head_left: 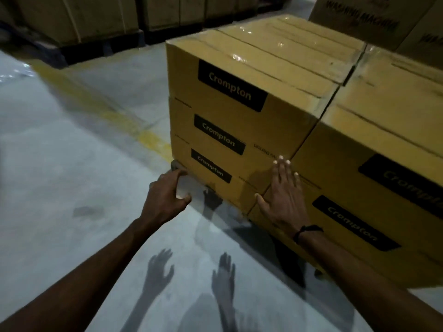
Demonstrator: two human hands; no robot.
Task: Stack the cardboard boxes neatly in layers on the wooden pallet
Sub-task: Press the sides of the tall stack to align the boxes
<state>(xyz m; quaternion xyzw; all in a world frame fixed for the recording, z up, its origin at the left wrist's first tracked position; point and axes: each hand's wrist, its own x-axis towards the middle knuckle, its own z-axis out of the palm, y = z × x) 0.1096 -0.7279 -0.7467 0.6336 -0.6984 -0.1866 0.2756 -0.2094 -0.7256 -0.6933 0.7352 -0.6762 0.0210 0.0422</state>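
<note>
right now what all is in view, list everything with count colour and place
Crompton boxes, left column: three, yellow-brown with black labels, stacked centre.
Crompton boxes, right column: at least two visible, same colour, tight against the left column.
pallet: one, dark, only a block and edge show under the stack.
background cartons: several, brown, on pallets at the top left.
printed cartons: about two, brown, top right.
floor line: one, yellow, on grey concrete.
wristband: one, black, right wrist.
left hand: fingers curled, at the bottom box's left corner.
right hand: flat against the lower boxes' fronts.
</note>
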